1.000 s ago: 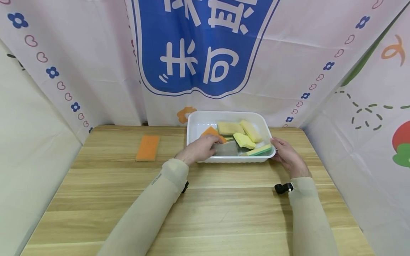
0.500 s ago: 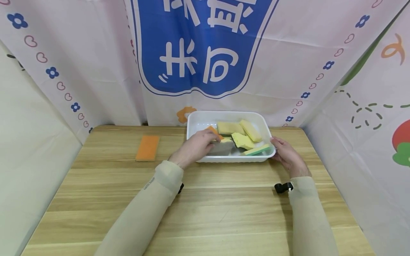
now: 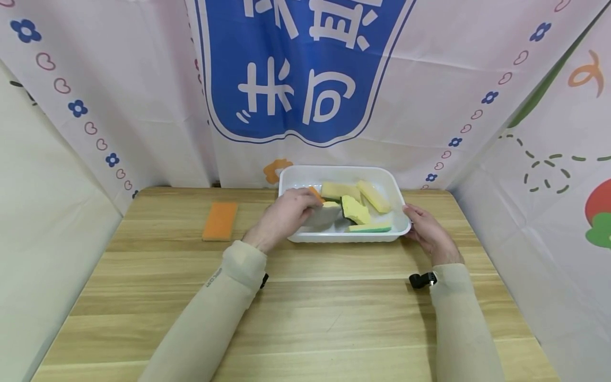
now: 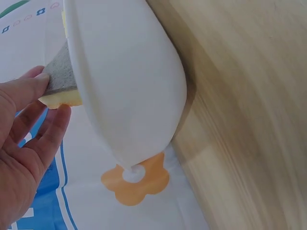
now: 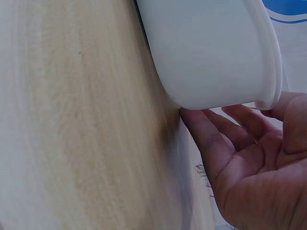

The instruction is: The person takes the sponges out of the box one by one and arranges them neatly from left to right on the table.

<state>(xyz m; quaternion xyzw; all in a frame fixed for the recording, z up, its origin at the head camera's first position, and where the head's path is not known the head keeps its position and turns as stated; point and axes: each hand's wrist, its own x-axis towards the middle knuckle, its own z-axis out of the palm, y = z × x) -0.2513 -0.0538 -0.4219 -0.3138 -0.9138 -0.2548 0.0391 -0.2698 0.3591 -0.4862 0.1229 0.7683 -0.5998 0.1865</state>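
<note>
My left hand (image 3: 284,215) reaches over the left part of a white plastic tray (image 3: 398,232). Its thumb and fingers pinch the end of a sponge (image 4: 61,76), which has a grey scouring face and a yellow foam side. In the head view this sponge tilts inside the tray, its grey face toward me. At the tray's right end my right hand (image 3: 427,231) holds the rim, thumb on top and fingertips against the outer wall (image 5: 216,57). Also in the tray are a torn yellow sponge (image 3: 355,210), a yellow-green sponge (image 3: 370,228) and a pale yellow sponge (image 3: 374,197).
An orange sponge (image 3: 220,221) lies on the wooden table (image 3: 334,318), left of the tray. Behind the far table edge hangs a white printed cloth (image 3: 406,106). More of an orange piece (image 3: 315,194) is hidden by the left hand.
My left hand has moved left along the tray, drawing the grey-and-yellow sponge with it. The torn yellow and yellow-green sponges have shifted left. The right hand has stayed on the rim.
</note>
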